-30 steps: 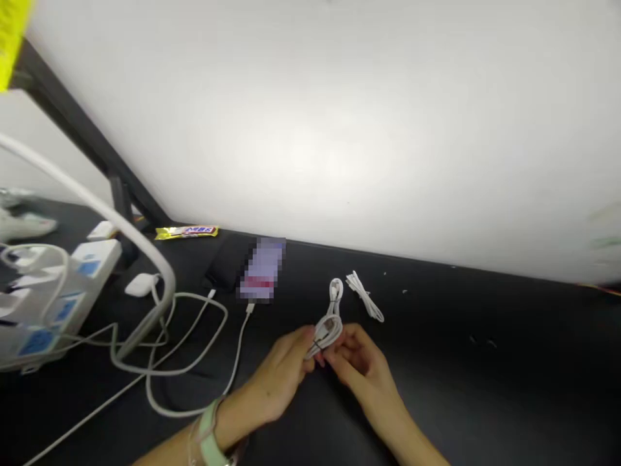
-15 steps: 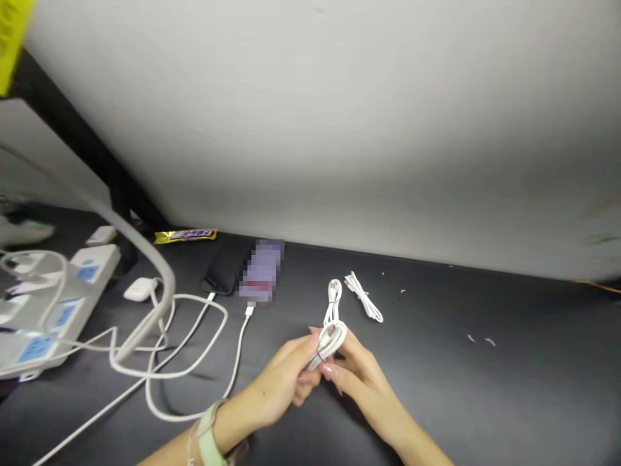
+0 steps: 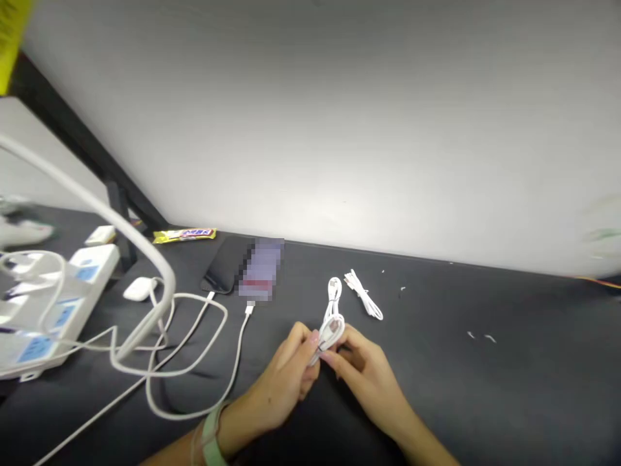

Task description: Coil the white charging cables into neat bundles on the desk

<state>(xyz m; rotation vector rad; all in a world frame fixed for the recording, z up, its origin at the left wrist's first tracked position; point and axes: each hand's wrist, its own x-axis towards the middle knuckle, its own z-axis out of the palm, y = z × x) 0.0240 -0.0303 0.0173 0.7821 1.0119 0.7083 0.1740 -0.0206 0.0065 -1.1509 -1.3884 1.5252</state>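
A coiled white cable, bound with a dark tie, is held up between my two hands. My left hand has its thumb and fingers closed on the lower left part of the bundle. On the other side, my right hand pinches the lower right part with thumb and forefinger. Just behind the held bundle a second coiled cable lies on the black table. To its right rests a third white cable bundle.
At the left stand a white power strip with plugs and a thick looping white cable. Two phones, one dark and one lit, lie near a yellow snack bar. Small white scraps lie at right.
My left hand's knuckles have risen and its thumb has shifted up along the bundle. My right hand's fingers have bent more, and the held coil has tilted slightly.
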